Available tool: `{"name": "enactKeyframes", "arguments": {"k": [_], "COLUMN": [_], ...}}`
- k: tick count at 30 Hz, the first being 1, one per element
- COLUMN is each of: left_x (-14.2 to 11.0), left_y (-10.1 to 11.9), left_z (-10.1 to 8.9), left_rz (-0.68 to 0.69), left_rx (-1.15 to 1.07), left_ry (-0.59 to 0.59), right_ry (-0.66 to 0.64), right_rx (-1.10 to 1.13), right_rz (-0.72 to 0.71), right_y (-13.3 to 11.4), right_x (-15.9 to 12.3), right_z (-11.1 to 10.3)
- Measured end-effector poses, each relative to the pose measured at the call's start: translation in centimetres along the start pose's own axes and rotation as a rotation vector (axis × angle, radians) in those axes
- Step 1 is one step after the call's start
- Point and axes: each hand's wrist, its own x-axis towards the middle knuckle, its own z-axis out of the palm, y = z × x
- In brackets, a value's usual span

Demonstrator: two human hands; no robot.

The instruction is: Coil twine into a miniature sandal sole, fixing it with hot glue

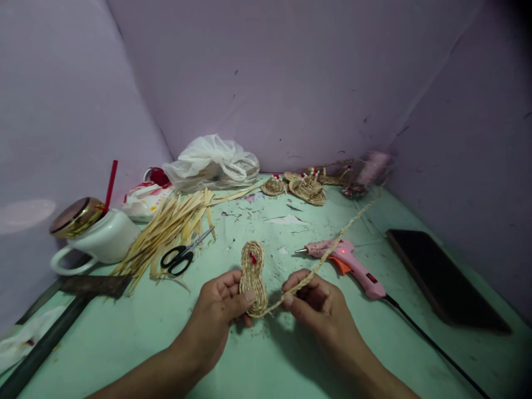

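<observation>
My left hand (219, 310) pinches the lower end of a small woven straw sole (252, 272) shaped like a tiny sandal, with a red mark near its top. My right hand (316, 303) is closed on a braided straw cord (332, 246) that runs from the sole's bottom edge up and away to the far right. Both hands hover just above the pale green table (233, 354).
A pink glue gun (353, 266) with a black cable lies right of my hands. Black scissors (183, 256) and straw strips (174, 221) lie to the left, beside a white mug (100, 241). Finished straw sandals (305, 187), a plastic bag (214, 160) and a dark phone (440, 280) are farther off.
</observation>
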Motion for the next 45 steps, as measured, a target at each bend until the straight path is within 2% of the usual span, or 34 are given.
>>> {"name": "enactKeyframes", "arguments": {"k": [11, 20, 24, 27, 29, 31, 32, 34, 36, 37, 40, 42, 45], "left_x": [-0.1, -0.2, 0.0, 0.4, 0.6, 0.8, 0.8, 0.8, 0.8, 0.8, 0.8, 0.8, 1.0], "left_y": [0.0, 0.0, 0.0, 0.0, 0.0, 0.0, 0.0, -0.1, -0.1, -0.1, 0.0, 0.1, 0.1], "left_z": [-0.2, -0.1, -0.1, -0.2, -0.4, -0.5, -0.6, -0.7, -0.8, -0.8, -0.7, -0.8, -0.9], "left_rz": [-0.016, -0.063, -0.086, -0.112, -0.137, -0.163, -0.173, -0.185, -0.193, -0.196, -0.194, -0.190, -0.201], "left_rx": [0.100, 0.087, 0.028, -0.030, -0.049, -0.059, -0.064, -0.075, -0.078, -0.077, -0.085, -0.108, -0.160], "left_ry": [-0.178, -0.213, -0.183, -0.139, -0.128, -0.123, -0.120, -0.113, -0.105, -0.101, -0.105, -0.116, -0.106], "right_ry": [0.004, 0.039, 0.014, -0.082, -0.128, -0.120, -0.068, 0.135, 0.373, 0.415, 0.290, 0.228, 0.205], "right_rx": [0.034, 0.114, 0.083, -0.082, -0.275, -0.531, -0.671, -0.995, -1.335, -1.405, -1.432, -1.404, -1.338], "right_rz": [-0.031, -0.001, 0.052, 0.116, 0.139, 0.127, 0.103, 0.072, 0.157, 0.207, 0.352, 0.347, 0.285], "right_y": [0.4, 0.6, 0.4, -0.4, -1.5, -2.8, -3.5, -4.7, -5.3, -5.4, -4.7, -4.0, -3.5], "right_x": [0.1, 0.2, 0.5, 0.8, 0.9, 0.7, 0.6, 0.4, 0.4, 0.6, 1.4, 2.1, 2.4], "right_z": [0.3, 0.5, 0.4, -0.3, -1.3, -2.9, -4.0, -6.4, -8.9, -9.9, -11.5, -11.7, -12.1]}}
